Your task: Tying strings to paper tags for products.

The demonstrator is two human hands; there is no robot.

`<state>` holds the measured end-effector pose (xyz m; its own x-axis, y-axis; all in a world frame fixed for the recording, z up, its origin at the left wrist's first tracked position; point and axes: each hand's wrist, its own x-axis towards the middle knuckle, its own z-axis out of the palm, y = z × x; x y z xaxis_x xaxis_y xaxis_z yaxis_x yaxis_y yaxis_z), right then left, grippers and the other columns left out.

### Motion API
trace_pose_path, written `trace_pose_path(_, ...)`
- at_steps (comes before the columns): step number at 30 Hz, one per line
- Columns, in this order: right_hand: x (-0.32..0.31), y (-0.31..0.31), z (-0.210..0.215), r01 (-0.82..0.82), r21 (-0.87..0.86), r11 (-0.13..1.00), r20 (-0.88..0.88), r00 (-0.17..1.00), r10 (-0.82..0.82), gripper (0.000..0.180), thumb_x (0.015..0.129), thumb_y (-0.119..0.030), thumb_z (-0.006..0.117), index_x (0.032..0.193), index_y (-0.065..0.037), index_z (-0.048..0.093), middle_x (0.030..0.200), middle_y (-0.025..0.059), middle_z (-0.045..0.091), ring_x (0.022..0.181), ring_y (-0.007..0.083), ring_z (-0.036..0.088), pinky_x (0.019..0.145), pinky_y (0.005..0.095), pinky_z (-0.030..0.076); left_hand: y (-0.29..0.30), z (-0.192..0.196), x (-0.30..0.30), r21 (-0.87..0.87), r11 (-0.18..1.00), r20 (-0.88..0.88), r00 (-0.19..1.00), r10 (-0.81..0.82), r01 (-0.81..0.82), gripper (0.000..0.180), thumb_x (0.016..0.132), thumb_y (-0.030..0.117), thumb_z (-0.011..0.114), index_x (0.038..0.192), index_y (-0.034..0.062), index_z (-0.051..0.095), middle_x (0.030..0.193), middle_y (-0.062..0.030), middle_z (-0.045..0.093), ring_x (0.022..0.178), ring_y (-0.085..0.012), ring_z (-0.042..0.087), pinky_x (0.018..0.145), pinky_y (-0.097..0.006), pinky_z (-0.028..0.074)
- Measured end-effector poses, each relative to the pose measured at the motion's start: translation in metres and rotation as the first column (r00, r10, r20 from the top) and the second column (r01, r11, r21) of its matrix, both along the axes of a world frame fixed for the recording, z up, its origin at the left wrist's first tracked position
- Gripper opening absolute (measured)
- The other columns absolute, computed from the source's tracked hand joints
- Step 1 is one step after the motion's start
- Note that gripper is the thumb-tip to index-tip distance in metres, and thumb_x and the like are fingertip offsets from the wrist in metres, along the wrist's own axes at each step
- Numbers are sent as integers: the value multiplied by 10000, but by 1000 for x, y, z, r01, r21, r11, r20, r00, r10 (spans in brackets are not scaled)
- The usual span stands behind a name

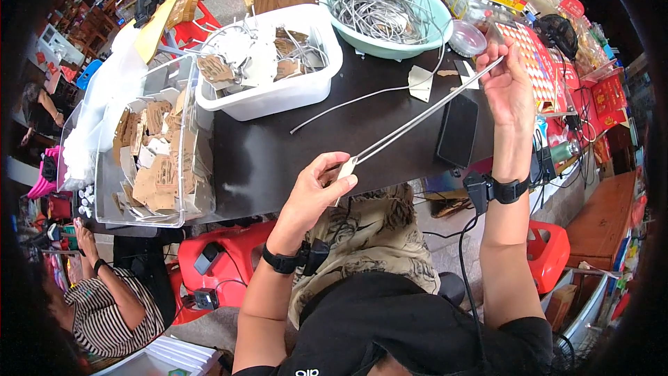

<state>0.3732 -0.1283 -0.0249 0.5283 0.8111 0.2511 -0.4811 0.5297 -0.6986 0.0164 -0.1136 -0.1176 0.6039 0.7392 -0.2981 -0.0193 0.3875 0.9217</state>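
My left hand (pixel 313 191), over the table's near edge, pinches a small cream card tag (pixel 346 169) between thumb and fingers. From the tag a doubled grey cord (pixel 426 113) runs taut up to the right. Its far end is gripped in the closed fingers of my right hand (pixel 508 87), raised above the table's right side. Below the cord lies a black phone-like slab (pixel 457 132). Another grey cord (pixel 348 103) trails across the dark table, beside a loose cream card (pixel 420 84).
A pale green basin (pixel 390 48) holds coiled grey cords. The white tub (pixel 278 97) contains corded tags, and a clear plastic box (pixel 189 198) contains brown and cream cards. Packages crowd the right. Red stools (pixel 216 264) stand below; another person (pixel 115 306) sits at left.
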Motion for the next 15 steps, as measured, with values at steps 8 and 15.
trace_pose_path(8, -17, 4, 5, 44, -279, 959, 301, 953, 44, 285, 993, -202, 592, 1203, -19, 650, 1149, 115, 689, 1022, 220, 681, 869, 314, 528, -2, -6, -3, -356, 934, 352, 927, 134, 1, 534, 898, 142, 725, 1348, 6, 474, 1287, -143, 574, 1205, -236, 571, 1079, -363, 448)
trace_pose_path(15, -52, -4, -9, 704, 144, 696, 950, 99, -297, 222, 963, -154, 615, 1075, 2, 728, 1012, 115, 733, 939, 206, 696, 829, 302, 523, -5, -6, 3, -421, 906, 461, 869, 179, 37, 528, 910, 176, 711, 1349, 37, 454, 1344, -170, 544, 1274, -276, 525, 1117, -427, 400)
